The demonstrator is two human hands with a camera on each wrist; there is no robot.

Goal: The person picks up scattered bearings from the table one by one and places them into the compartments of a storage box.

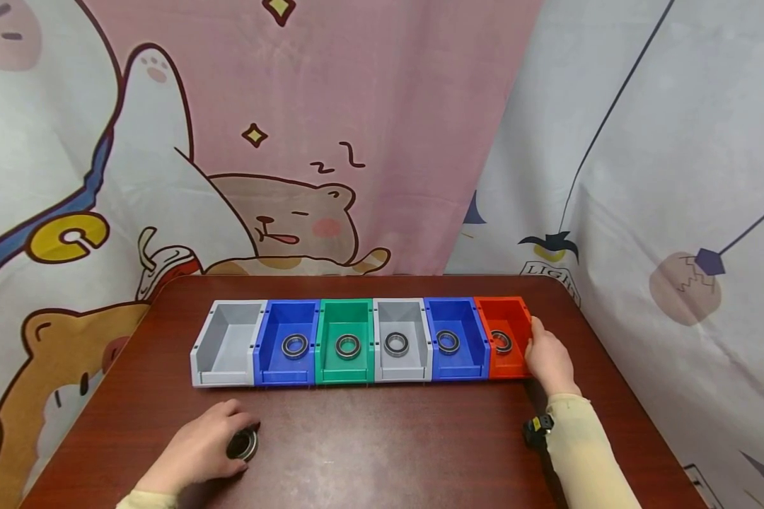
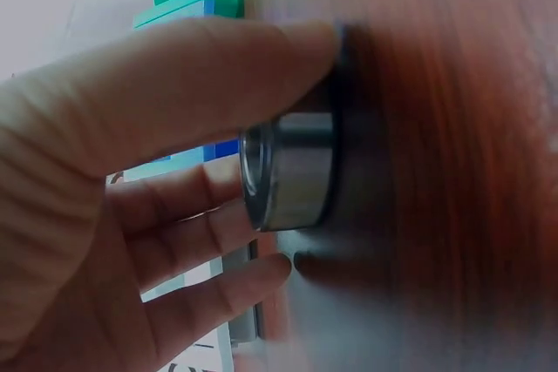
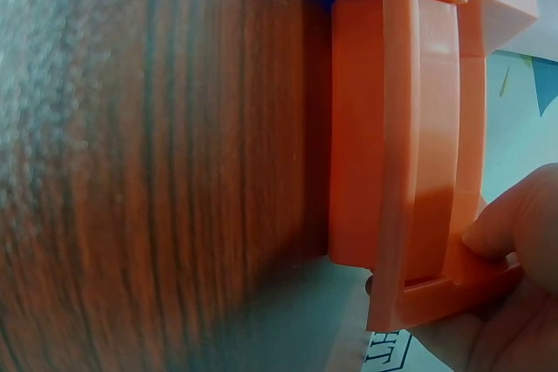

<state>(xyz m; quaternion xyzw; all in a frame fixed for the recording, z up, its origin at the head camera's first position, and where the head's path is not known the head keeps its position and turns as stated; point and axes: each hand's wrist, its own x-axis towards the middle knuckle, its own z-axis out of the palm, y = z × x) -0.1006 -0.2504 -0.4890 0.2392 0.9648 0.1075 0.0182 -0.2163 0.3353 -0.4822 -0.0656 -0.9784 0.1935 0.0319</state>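
My left hand pinches a ring-shaped ball bearing low over the table's left front. In the left wrist view the thumb lies across the steel rim of that bearing, which stands on edge; whether it touches the table I cannot tell. At the right end of the bin row, my right hand grips the side wall of a red bin. The right wrist view has the thumb on the inner face of the red bin and fingers outside. One bearing lies inside it.
Left of the red bin, joined in a row, are a blue bin, a grey bin, a green bin and another blue bin, each with one bearing. The leftmost grey bin holds none. A printed curtain hangs behind the table.
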